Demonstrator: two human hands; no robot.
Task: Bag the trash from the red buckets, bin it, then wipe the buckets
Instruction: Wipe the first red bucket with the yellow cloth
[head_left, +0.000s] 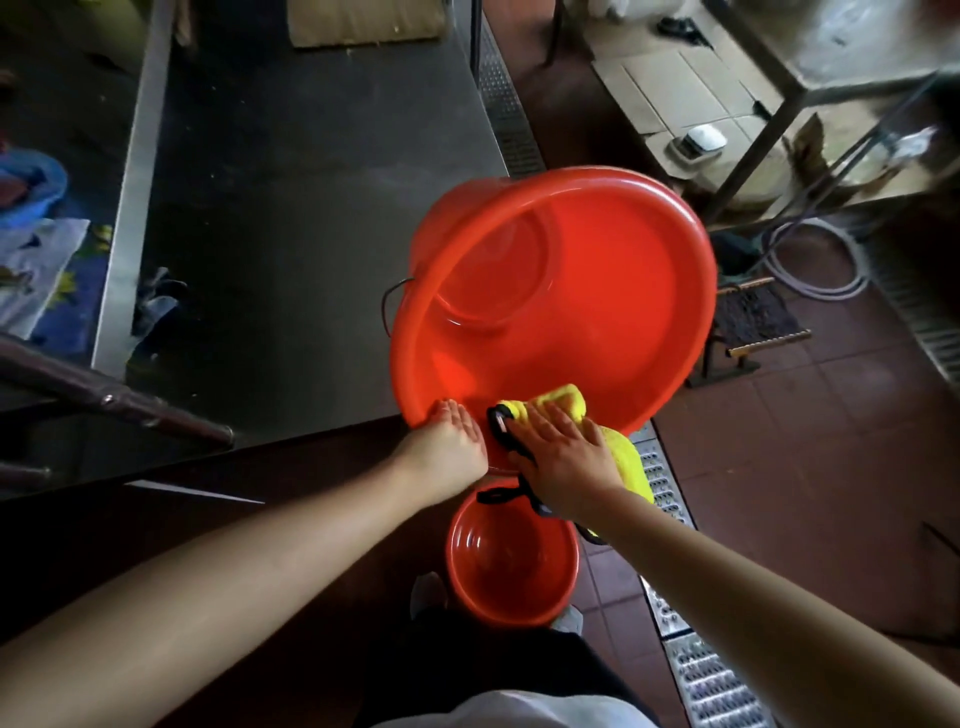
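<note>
A large red bucket (597, 291) lies tilted toward me on the corner of a steel table (291, 208), its inside bare. My left hand (452, 441) grips the near rim of this bucket. My right hand (561, 452) presses a yellow cloth (623, 452) with black trim over the same rim, just right of the left hand. A second, smaller red bucket (511, 561) stands upright on the floor below my hands, with nothing visible in it.
A metal floor drain grate (691, 670) runs along the tiled floor to the right. A small black stool (753, 322) and coiled hose (821, 260) lie behind the big bucket. A metal rack (810, 93) with cardboard stands at the far right. A dark pipe (119, 400) juts out at left.
</note>
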